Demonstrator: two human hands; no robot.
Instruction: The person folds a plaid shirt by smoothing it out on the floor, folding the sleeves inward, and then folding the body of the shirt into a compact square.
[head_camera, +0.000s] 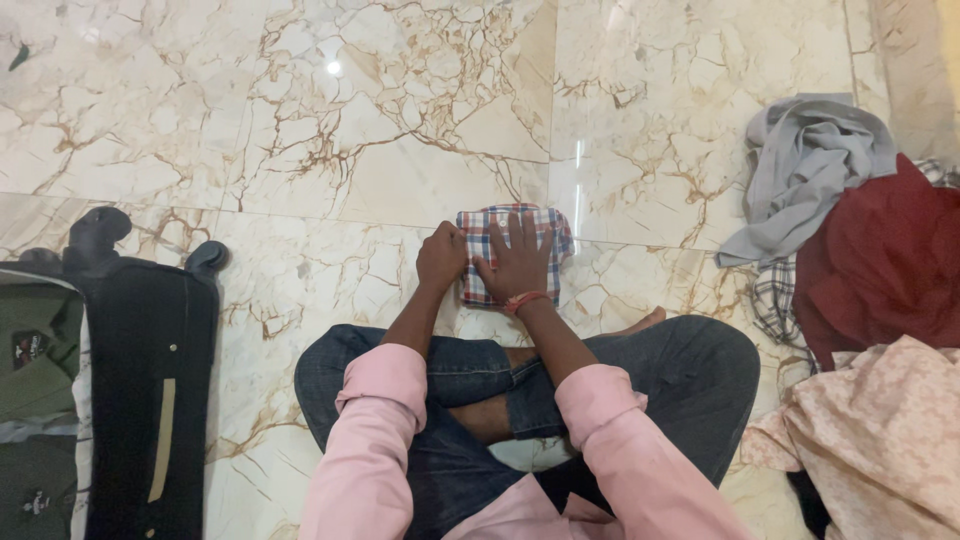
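A folded checked cloth (552, 229) in red, blue and white lies on the marble floor (380, 150) in front of my crossed legs. My right hand (518, 262) lies flat on top of it, fingers spread, with a red band at the wrist. My left hand (441, 256) is curled in a fist and presses on the cloth's left edge. Both arms are in pink sleeves.
An open black suitcase (150, 390) with green clothing inside lies at the left. At the right is a pile of clothes: a grey garment (810, 160), a dark red one (890, 260), a checked one (772, 300) and a pale patterned cloth (880, 440).
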